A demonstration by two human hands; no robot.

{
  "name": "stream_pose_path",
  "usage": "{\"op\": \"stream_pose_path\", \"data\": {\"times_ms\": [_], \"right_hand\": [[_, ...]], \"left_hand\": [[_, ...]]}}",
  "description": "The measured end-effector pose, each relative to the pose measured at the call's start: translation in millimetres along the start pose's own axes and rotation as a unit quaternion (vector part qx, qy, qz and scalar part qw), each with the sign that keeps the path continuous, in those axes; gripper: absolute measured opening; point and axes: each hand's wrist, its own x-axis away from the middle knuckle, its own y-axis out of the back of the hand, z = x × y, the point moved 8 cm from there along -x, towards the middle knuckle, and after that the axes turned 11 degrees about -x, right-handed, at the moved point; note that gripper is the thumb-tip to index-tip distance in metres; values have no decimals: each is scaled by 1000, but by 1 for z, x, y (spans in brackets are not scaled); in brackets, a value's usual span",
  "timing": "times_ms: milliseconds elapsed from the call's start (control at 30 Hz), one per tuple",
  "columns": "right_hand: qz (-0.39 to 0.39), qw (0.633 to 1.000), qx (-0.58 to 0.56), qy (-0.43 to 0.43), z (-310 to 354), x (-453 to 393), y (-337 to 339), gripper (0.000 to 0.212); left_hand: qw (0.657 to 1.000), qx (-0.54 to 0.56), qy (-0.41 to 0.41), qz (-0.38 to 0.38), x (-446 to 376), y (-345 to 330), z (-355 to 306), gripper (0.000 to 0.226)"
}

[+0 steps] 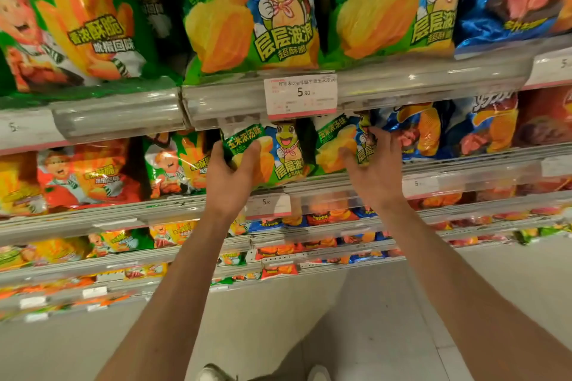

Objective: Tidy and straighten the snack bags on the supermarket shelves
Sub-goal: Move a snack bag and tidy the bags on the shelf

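Green snack bag upright in left hand grip.

Both bare arms reach up and forward; left hand and right hand each grip with curled fingers.

Glossy foil snack bags; clear shiny plastic shelf-edge strips.

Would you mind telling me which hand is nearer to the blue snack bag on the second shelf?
Right. The right hand grips a green bag directly beside the blue snack bag; the left hand holds another green bag farther left.
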Motion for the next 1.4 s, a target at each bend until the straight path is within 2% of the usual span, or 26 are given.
{"op": "stream_pose_path", "data": {"times_ms": [33,67,200,300,400,633,800,933,1033,1100,1233,1300,1400], "right_hand": [[5,1000,2,-3,-1,-1,-3,69],[10,1000,5,-9,-4,-2,-6,73],[24,999,22,-18,-10,-3,-11,85],[37,998,40,-28,-7,-4,-13,102],[39,996,71,-35,-7,-6,-17,112],[9,998,12,-53,-15,-9,-13,105],[1,997,-31,-67,-19,-11,-12,102],[0,995,-52,-82,-25,-16,-13,112],[6,998,6,-62,-13,-8,-16,113],[6,997,66,-29,-3,-2,-17,107],[31,992,118,37,7,6,-27,89],[49,989,133,33,6,9,-34,86],[57,987,147,28,4,9,-38,86]], "left_hand": [[1000,-10,0,-3,-5,0,0,71],[1000,-14,-3,-5,-8,0,-2,78],[999,-32,-37,-10,-22,-4,-8,69],[998,-41,-41,-10,-34,-6,-5,57],[997,-61,-29,25,-36,-12,3,48],[990,-87,29,109,-38,-23,22,63],[988,-85,42,119,-40,-20,23,64],[987,-97,40,123,-43,-23,26,71],[986,-96,44,132,-43,-29,28,75],[986,-86,43,133,-42,-31,26,72],[986,-93,32,133,-34,-31,16,59],[986,-107,27,128,-33,-34,16,48],[986,-111,17,124,-33,-35,15,46]]}}
